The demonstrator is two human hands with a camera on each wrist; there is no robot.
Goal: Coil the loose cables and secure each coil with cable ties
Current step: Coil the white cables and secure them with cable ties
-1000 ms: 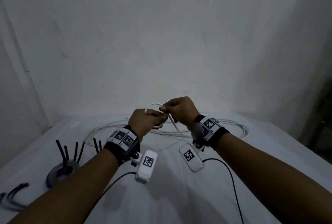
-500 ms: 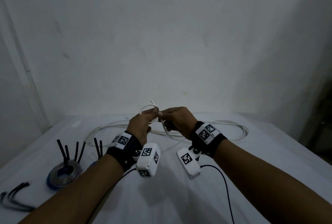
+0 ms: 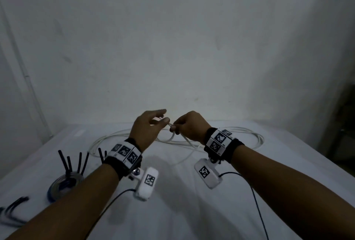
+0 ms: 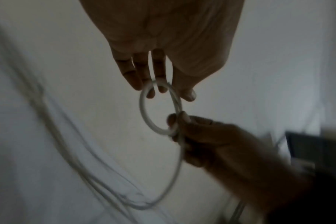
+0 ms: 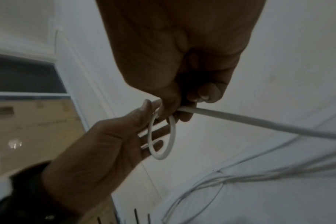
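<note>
right hand [image 5: 182, 75]: pinches first small loop of white cable [image 4: 159, 109]. left hand [image 4: 163, 45]: fingers straight, slightly apart, through the loop. rest of cable sprawls loose on table [image 3: 172, 211]. grey coil [image 3: 63, 184] already tied; white one barely begun.

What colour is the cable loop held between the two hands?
White. The cable loop shows best in the right wrist view.

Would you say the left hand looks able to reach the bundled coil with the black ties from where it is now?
Probably yes: the left hand only hooks the white cable loop loosely, and the bundled coil lies unobstructed on that side.
</note>
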